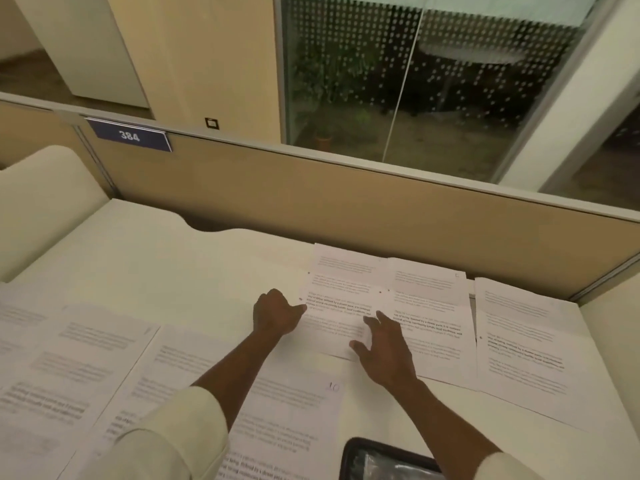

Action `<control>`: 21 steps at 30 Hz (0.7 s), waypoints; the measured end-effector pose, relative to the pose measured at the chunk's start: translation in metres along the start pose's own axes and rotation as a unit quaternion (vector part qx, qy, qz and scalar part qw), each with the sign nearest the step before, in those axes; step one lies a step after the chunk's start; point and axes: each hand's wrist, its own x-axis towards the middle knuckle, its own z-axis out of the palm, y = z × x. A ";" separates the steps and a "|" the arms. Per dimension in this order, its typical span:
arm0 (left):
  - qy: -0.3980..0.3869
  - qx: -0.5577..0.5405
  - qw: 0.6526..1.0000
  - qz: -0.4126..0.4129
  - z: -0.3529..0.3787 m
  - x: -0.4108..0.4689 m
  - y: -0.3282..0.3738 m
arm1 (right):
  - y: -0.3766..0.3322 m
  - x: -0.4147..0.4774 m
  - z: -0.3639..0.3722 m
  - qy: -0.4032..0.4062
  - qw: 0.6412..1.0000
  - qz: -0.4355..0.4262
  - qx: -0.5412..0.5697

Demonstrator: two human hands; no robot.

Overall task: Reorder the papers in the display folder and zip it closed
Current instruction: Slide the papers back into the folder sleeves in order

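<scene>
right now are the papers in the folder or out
Out: papers lie spread flat over the desk; the folder shows only partly at the near edge.

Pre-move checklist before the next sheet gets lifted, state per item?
1. Both hands at the middle stack, left hand and right hand: ok.
2. Left hand gripping the stack's edge: cannot tell.
3. Right hand's fingers spread on the stack: ok.
4. Page numbers readable: not ok, only the sheet marked 10 is legible.
5. Whether the display folder is open: cannot tell, only a corner shows.
6. Papers filed: not ok, they lie spread over the desk.
</scene>
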 end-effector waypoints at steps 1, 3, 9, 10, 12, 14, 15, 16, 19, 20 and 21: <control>0.003 -0.011 1.000 -0.013 0.005 0.005 0.005 | -0.001 0.003 0.001 -0.004 1.000 0.000 -0.012; 0.007 -0.013 0.999 -0.037 0.016 0.012 0.016 | -0.003 0.007 0.005 -0.013 1.000 -0.005 -0.022; 0.002 -0.044 0.995 -0.092 0.042 0.024 0.038 | 0.002 0.010 0.026 0.012 1.000 -0.011 -0.023; 0.003 -0.042 0.994 -0.096 0.044 0.026 0.038 | 0.004 0.011 0.029 0.026 1.000 -0.011 -0.002; -0.016 -0.082 0.990 -0.114 0.044 0.025 0.039 | 0.005 0.012 0.032 0.053 0.998 -0.008 0.037; -0.018 -0.094 0.986 -0.133 0.043 0.026 0.039 | 0.007 0.013 0.033 0.076 0.995 -0.008 0.069; -0.011 -0.084 0.986 -0.145 0.042 0.025 0.040 | 0.008 0.013 0.033 0.084 0.993 -0.008 0.078; 0.001 -0.072 0.986 -0.153 0.041 0.026 0.041 | 0.009 0.013 0.033 0.087 0.993 -0.008 0.083; 0.013 -0.058 0.986 -0.158 0.036 0.022 0.048 | 0.012 0.014 0.032 0.086 0.993 -0.018 0.081; 0.016 -0.060 0.987 -0.149 0.037 0.023 0.049 | 0.012 0.015 0.033 0.087 0.993 -0.023 0.079; 0.017 -0.073 0.987 -0.141 0.038 0.025 0.049 | 0.013 0.016 0.033 0.089 0.992 -0.025 0.082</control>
